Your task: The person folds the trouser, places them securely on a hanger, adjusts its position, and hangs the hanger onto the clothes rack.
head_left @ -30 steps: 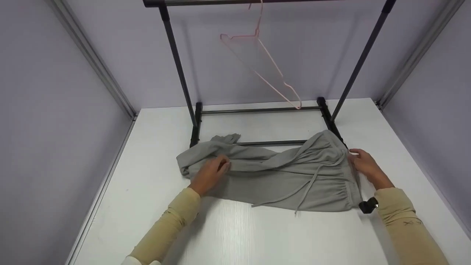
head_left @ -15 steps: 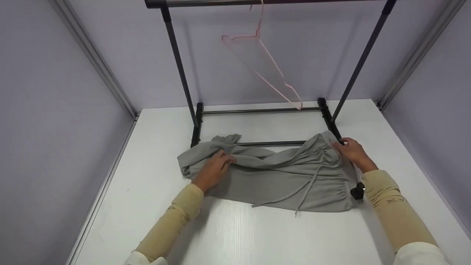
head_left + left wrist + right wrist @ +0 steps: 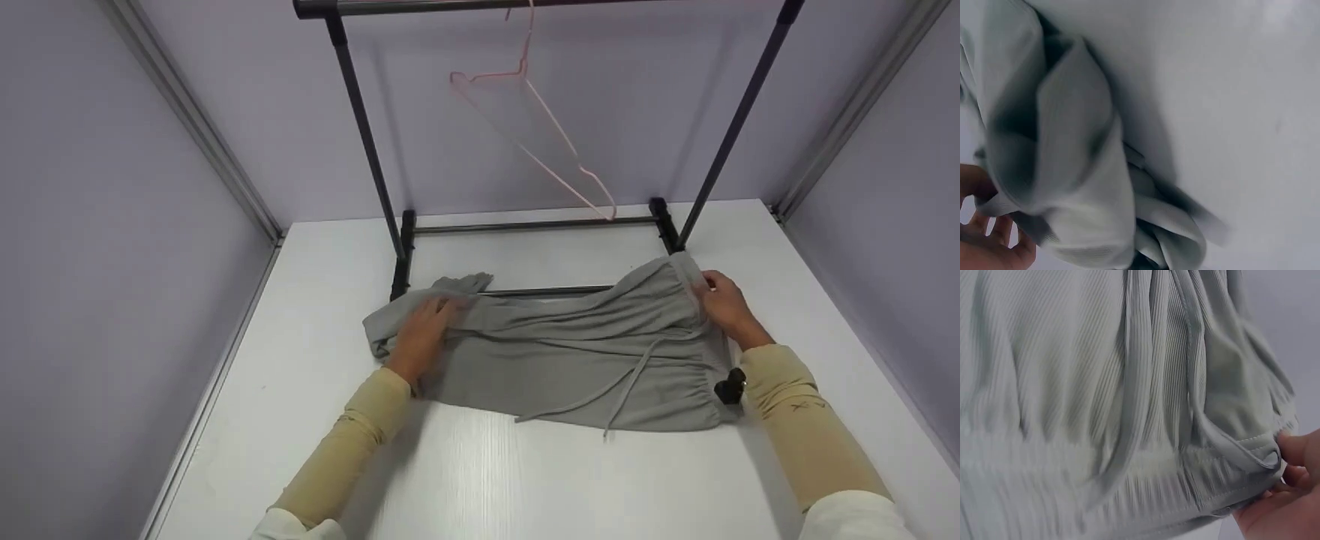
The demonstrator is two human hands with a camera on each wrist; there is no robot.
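Observation:
Grey drawstring trousers (image 3: 540,375) lie crosswise on the white tabletop, waistband to the right and the left end bunched up. My right hand (image 3: 727,307) pinches the waistband's far corner; the right wrist view shows thumb and fingers on the gathered waistband (image 3: 1145,484), beside a loop of cord. The drawstring (image 3: 626,386) trails toward the near edge. My left hand (image 3: 424,337) is over the bunched part, and in the left wrist view its thumb and fingers (image 3: 1002,230) pinch a fold of the cloth. Some of the left fingers are blurred in the head view.
A black clothes rack (image 3: 367,142) stands behind the trousers, its lower front bar (image 3: 547,291) partly covered by them. A pink wire hanger (image 3: 559,124) hangs from the top rail. Grey walls enclose the table left, right and behind. A small black device (image 3: 730,386) sits at the right wrist.
My right hand has moved up along the waistband and taken its far corner, spreading it backward. The left hand has shifted slightly left over the cloth.

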